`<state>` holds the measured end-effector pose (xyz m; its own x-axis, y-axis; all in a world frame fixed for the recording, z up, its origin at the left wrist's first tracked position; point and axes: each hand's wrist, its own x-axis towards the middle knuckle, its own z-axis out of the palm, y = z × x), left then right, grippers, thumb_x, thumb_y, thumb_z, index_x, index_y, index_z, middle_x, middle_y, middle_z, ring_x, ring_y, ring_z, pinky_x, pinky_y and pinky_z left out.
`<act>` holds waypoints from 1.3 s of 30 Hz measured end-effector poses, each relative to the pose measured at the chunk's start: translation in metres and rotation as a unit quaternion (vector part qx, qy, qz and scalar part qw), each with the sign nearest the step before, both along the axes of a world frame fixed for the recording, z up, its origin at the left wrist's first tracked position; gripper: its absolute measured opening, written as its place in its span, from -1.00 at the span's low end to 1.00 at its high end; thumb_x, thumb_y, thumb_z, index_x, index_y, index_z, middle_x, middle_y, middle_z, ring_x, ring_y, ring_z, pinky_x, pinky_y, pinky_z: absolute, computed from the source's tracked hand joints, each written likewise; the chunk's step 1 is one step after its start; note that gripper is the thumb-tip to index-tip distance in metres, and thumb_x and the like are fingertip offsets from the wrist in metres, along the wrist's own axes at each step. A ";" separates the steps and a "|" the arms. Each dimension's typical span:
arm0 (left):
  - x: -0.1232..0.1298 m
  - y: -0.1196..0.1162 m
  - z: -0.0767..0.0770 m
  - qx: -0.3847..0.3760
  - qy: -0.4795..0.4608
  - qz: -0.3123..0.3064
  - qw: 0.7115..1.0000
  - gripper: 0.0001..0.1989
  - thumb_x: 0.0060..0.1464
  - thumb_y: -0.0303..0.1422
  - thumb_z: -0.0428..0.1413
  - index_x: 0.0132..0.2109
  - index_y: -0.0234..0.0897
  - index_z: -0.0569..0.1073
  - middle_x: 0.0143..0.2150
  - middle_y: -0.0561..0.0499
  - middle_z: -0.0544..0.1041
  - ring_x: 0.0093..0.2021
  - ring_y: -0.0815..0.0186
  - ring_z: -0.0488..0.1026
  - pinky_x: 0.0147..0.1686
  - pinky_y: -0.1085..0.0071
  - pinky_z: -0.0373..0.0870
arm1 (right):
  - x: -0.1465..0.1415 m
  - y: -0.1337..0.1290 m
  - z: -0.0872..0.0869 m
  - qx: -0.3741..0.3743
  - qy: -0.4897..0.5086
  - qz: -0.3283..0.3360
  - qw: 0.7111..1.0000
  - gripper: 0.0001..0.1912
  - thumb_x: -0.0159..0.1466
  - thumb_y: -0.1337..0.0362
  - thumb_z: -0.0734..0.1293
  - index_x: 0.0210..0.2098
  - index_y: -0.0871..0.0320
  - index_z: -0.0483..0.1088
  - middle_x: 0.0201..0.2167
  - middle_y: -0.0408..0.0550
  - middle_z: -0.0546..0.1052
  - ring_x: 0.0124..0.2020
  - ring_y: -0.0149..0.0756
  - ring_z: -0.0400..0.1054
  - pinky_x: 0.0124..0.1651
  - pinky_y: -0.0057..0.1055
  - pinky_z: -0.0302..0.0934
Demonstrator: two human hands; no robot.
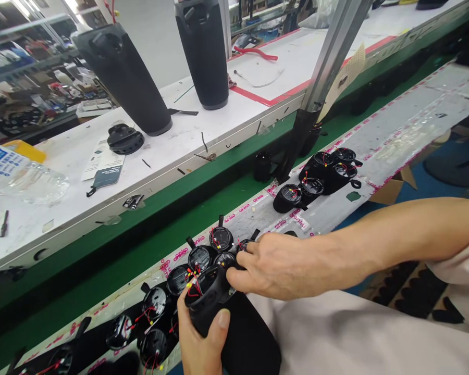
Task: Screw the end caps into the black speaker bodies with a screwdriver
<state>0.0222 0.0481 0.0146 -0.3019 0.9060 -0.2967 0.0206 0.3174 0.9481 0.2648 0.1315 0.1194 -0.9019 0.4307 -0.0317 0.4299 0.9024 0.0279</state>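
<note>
My left hand [201, 338] is wrapped around the top end of a large black speaker housing [252, 333], which leans toward my lap. Red and black wires with yellow and white connectors [193, 284] stick out of its open end. My right hand [269, 265] is closed beside the housing's rim, its thumb and fingers curled together. Whatever those fingers grip, if anything, is hidden from me. Just beyond both hands stand several small black cylindrical speakers, among them one with a fabric loop [221, 237], their open ends up and thin wires showing.
A long ledge covered in printed tape [379, 125] carries another cluster of small speakers [312, 185]. On the white bench [172, 151] stand two tall black speakers [125, 78], a black round cap [125, 139] and a plastic bottle [31, 177]. A metal post [324, 67] rises between bench and ledge.
</note>
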 end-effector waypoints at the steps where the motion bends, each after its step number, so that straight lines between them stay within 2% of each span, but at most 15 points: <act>1: 0.001 0.000 0.001 0.000 0.002 0.001 1.000 -0.16 -0.07 0.07 0.49 0.29 -0.18 0.51 0.13 -0.17 0.66 0.21 -0.18 0.58 0.26 -0.05 0.53 | 0.000 0.001 0.000 0.006 0.001 0.005 1.000 -0.84 0.49 0.43 0.24 0.04 0.18 0.34 -0.35 -0.11 0.44 -0.49 -0.23 0.30 -0.53 -0.21 -0.13; 7: 0.004 -0.001 0.010 0.003 0.066 0.010 0.998 -0.13 -0.09 0.11 0.48 0.29 -0.19 0.50 0.06 -0.15 0.66 0.12 -0.15 0.62 0.21 -0.04 0.54 | 0.004 0.006 -0.001 0.057 0.013 0.045 0.997 -0.80 0.43 0.48 0.21 -0.01 0.19 0.36 -0.44 -0.16 0.37 -0.57 -0.24 0.20 -0.57 -0.22 -0.16; 13: 0.007 0.001 0.023 0.009 0.110 0.003 0.994 -0.12 -0.07 0.17 0.45 0.28 -0.22 0.50 0.02 -0.16 0.65 0.06 -0.13 0.62 0.15 -0.02 0.56 | 0.003 0.011 0.008 0.062 0.001 0.059 0.996 -0.81 0.45 0.50 0.18 -0.05 0.17 0.36 -0.47 -0.17 0.38 -0.59 -0.27 0.20 -0.61 -0.24 -0.16; 17: 0.014 0.003 0.030 0.009 0.156 0.001 0.988 -0.12 -0.04 0.20 0.41 0.28 -0.20 0.47 0.09 -0.19 0.61 0.09 -0.14 0.59 0.18 -0.07 0.53 | 0.002 0.016 0.009 0.057 -0.029 0.072 0.995 -0.81 0.42 0.51 0.24 -0.03 0.19 0.37 -0.47 -0.17 0.43 -0.58 -0.28 0.24 -0.60 -0.26 -0.14; 20: 0.018 0.004 0.030 0.013 0.183 0.011 0.983 -0.17 -0.03 0.13 0.43 0.27 -0.18 0.47 0.16 -0.21 0.59 0.16 -0.16 0.56 0.22 -0.10 0.49 | 0.004 0.018 0.000 0.059 -0.034 0.079 0.995 -0.83 0.43 0.48 0.27 -0.01 0.20 0.37 -0.48 -0.18 0.43 -0.59 -0.26 0.25 -0.60 -0.24 -0.16; 24: 0.017 0.006 0.022 0.020 0.119 0.019 0.993 -0.22 -0.02 0.09 0.44 0.24 -0.19 0.48 0.15 -0.22 0.60 0.22 -0.22 0.53 0.31 -0.18 0.37 | 0.004 0.017 -0.015 0.054 0.015 0.066 0.996 -0.86 0.47 0.46 0.22 -0.04 0.17 0.35 -0.45 -0.19 0.41 -0.57 -0.26 0.26 -0.61 -0.24 -0.13; 27: 0.011 0.006 0.013 0.006 0.079 0.011 0.997 -0.15 -0.07 0.12 0.46 0.27 -0.18 0.46 0.14 -0.22 0.60 0.21 -0.25 0.52 0.33 -0.22 0.32 | 0.002 0.015 -0.017 0.062 0.023 0.058 0.996 -0.84 0.44 0.49 0.20 -0.07 0.17 0.36 -0.46 -0.19 0.40 -0.59 -0.27 0.22 -0.61 -0.23 -0.13; 31: 0.000 0.005 -0.001 -0.003 0.044 -0.006 0.999 -0.14 -0.07 0.09 0.48 0.30 -0.16 0.49 0.14 -0.19 0.63 0.17 -0.20 0.56 0.26 -0.10 0.43 | 0.000 0.015 -0.017 0.055 0.030 0.057 0.996 -0.83 0.43 0.50 0.20 -0.11 0.17 0.36 -0.49 -0.18 0.38 -0.61 -0.27 0.16 -0.60 -0.23 -0.16; 34: -0.001 0.005 -0.007 -0.001 -0.023 -0.003 1.000 -0.18 -0.07 0.03 0.49 0.29 -0.14 0.51 0.17 -0.17 0.65 0.22 -0.20 0.57 0.27 -0.03 0.49 | -0.002 0.017 -0.022 0.039 0.039 0.063 0.996 -0.83 0.43 0.51 0.20 -0.11 0.18 0.37 -0.49 -0.18 0.40 -0.61 -0.27 0.15 -0.58 -0.22 -0.17; 39: 0.012 0.006 -0.006 -0.039 -0.187 0.018 0.981 -0.07 -0.08 0.00 0.50 0.41 -0.10 0.46 0.16 -0.17 0.69 0.28 -0.25 0.58 0.29 -0.06 0.52 | -0.009 0.027 -0.037 -0.032 0.050 0.055 0.997 -0.82 0.62 0.35 0.16 -0.05 0.19 0.39 -0.40 -0.11 0.52 -0.49 -0.24 0.36 -0.53 -0.22 -0.13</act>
<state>0.0347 0.0541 0.0083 -0.1902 0.8670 -0.4605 -0.3368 0.3829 0.8602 0.2557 0.1582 0.0823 -0.9435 0.3292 0.0372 0.3262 0.9427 -0.0701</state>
